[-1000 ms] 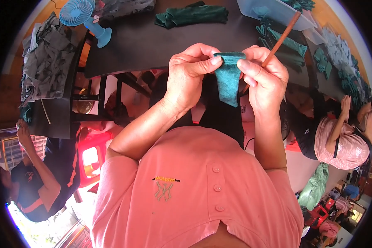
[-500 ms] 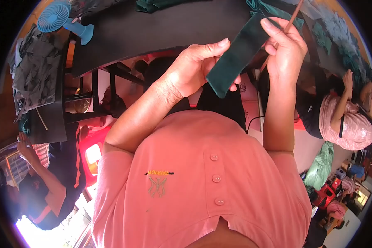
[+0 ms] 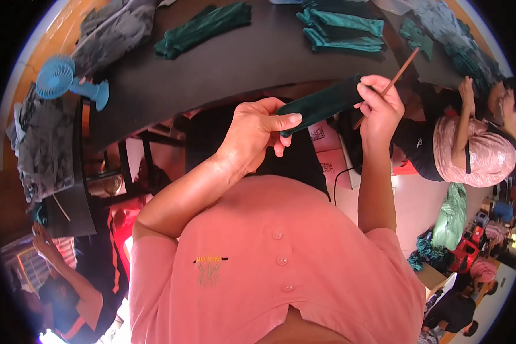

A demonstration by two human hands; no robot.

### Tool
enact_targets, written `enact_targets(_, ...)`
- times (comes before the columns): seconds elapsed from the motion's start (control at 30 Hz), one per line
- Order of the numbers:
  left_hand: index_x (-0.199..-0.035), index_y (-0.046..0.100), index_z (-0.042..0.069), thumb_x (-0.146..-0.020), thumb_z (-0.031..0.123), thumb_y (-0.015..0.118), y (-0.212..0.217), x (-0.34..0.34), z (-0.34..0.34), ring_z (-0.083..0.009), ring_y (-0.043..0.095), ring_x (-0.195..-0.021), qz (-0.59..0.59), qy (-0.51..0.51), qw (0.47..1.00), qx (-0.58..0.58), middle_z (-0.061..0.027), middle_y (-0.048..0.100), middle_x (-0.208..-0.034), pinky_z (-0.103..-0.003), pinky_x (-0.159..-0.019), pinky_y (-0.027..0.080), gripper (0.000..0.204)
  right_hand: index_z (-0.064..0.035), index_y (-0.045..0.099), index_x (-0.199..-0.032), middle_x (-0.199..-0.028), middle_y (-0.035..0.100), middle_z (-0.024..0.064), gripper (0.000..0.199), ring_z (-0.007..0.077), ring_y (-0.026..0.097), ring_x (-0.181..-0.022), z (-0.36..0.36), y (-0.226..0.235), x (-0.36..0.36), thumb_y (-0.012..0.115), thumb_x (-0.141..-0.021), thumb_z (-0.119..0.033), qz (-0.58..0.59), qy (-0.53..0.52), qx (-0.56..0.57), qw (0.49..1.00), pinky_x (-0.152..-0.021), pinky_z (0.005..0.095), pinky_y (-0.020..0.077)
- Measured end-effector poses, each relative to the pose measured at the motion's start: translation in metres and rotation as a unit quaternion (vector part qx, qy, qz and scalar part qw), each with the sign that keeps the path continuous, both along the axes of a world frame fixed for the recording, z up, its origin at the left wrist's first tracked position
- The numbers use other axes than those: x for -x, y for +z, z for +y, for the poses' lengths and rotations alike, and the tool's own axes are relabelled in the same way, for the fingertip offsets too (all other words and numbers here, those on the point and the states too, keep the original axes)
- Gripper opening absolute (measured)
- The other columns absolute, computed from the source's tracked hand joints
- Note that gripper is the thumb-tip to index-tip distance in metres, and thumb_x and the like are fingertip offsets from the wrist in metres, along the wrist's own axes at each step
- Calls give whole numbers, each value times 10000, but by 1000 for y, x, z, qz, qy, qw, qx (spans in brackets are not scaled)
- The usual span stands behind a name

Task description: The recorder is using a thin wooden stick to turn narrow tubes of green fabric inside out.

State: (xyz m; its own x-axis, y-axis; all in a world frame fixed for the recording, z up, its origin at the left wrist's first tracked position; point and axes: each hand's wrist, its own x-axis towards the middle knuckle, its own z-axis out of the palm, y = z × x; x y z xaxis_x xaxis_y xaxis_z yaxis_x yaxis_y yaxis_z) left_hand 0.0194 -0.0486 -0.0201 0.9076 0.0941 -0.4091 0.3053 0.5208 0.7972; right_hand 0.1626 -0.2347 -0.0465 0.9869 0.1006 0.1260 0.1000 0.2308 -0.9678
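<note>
A dark green velvety fabric strip stretches between my two hands above my lap. My left hand pinches its left end, thumb on top and fingers beneath. At the other end, my right hand grips the corner between thumb and fingers. A thin brown wooden stick also sits in my right hand, slanting up to the right, with its lower tip showing below the fingers.
On the dark table lie a green fabric bundle and folded green pieces. A blue fan stands at left beside grey cloth scraps. Co-workers sit at right and left.
The strip has swung from a steep slant to nearly level. My left thumb has closed onto it, and my right hand has come lower. The view has shifted, showing more of the table.
</note>
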Motion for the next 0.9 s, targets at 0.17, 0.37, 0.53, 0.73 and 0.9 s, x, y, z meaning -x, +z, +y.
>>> enact_targets(0.17, -1018, 598, -59, -827, 40, 697, 16, -51, 2, -139, 546, -527, -70, 58, 990, -105, -60, 576, -713, -266, -436, 433, 237, 4, 669, -951, -862, 657, 42, 163, 75, 576, -689, -19, 13, -41, 620, -799, 35, -109, -12, 34, 993, -553, 215, 437)
enact_targets(0.37, -988, 651, -12, -757, -44, 664, 39, -182, 18, -156, 547, -501, -147, 106, 936, -300, -66, 596, -671, -293, -435, 429, 233, -87, 715, -910, -703, 608, -45, 144, 53, 508, -627, 5, 31, -178, 646, -809, -12, -253, -24, 162, 954, -576, 219, 398)
enact_targets(0.53, -927, 699, 79, -705, 161, 740, -33, -235, 38, -298, 650, -822, -139, 90, 739, -653, -130, 690, -853, -394, -753, 512, 241, -239, 688, -946, -903, 670, 16, 139, 296, 649, -856, 23, -10, -223, 660, -840, -324, -356, -32, 517, 777, -705, 401, 493)
enact_targets(0.73, -942, 687, 115, -740, 222, 679, -34, -228, 32, -332, 642, -919, -152, 82, 752, -636, -136, 688, -895, -428, -807, 509, 228, -238, 679, -1000, -890, 574, 57, 246, 301, 617, -866, 9, -1, -216, 622, -861, -432, -341, -55, 584, 734, -706, 422, 468)
enact_targets(0.9, -1020, 670, 68, -756, 341, 711, -23, -213, 39, -342, 638, -949, -160, 88, 800, -572, -165, 685, -931, -416, -852, 497, 382, -244, 685, -1068, -1003, 567, 46, 324, 259, 625, -867, -5, 10, -204, 582, -882, -489, -352, -70, 557, 749, -754, 376, 465)
